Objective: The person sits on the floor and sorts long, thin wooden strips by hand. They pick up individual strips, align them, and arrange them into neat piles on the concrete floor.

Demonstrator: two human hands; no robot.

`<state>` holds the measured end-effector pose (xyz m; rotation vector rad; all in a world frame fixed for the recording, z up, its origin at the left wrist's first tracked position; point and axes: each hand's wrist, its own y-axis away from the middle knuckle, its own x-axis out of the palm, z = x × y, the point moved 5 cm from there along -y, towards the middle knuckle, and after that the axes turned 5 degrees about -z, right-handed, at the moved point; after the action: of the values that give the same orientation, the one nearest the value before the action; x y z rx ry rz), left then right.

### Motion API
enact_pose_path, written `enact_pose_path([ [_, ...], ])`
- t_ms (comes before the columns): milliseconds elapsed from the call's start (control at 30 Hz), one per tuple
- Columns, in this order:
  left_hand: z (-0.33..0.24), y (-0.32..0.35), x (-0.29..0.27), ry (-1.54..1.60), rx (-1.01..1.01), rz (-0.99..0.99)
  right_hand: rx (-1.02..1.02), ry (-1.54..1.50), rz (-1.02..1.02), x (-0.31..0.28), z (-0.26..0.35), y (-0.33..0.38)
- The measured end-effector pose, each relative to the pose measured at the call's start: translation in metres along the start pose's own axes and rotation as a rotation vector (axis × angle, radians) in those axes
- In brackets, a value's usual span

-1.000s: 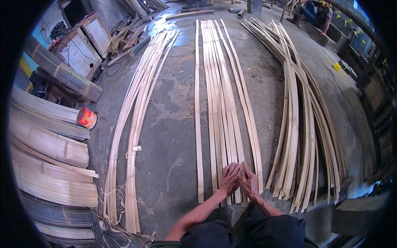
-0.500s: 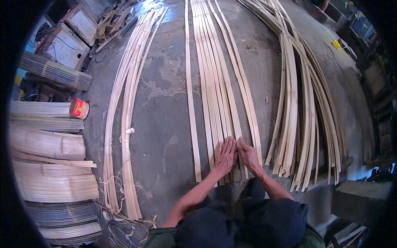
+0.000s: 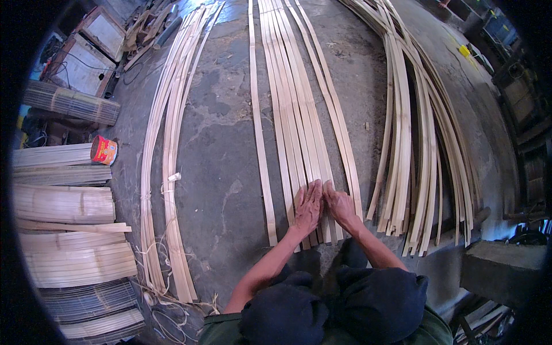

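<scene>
On mottled concrete (image 3: 213, 207), long flat slats (image 3: 289, 86), hands (image 3: 309, 210) atop

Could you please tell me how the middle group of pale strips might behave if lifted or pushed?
Lifted, the middle group of pale strips would probably flex and sag, since the pieces look long and thin. It may also fan apart, since no tie shows around it. Pushed, the flat pieces seem apt to slide, not roll.

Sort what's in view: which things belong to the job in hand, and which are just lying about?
Apparently in use:
- central pale strips
- left hand and right hand, on them

Apparently lying about:
- strip bundles at left
- crossed strips at right
- red tub
- slatted roll
</scene>
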<state>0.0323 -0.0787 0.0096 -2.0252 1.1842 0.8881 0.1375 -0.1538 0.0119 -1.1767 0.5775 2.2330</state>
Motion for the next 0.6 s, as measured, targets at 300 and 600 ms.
enact_pose_path([
  [300,-0.005,-0.003,-0.002,-0.142,-0.007,0.037,-0.047,0.001,-0.003,-0.022,0.005,0.008],
  [600,-0.009,0.001,0.008,-0.280,0.047,0.002,0.230,-0.269,-0.110,-0.020,-0.023,0.021],
])
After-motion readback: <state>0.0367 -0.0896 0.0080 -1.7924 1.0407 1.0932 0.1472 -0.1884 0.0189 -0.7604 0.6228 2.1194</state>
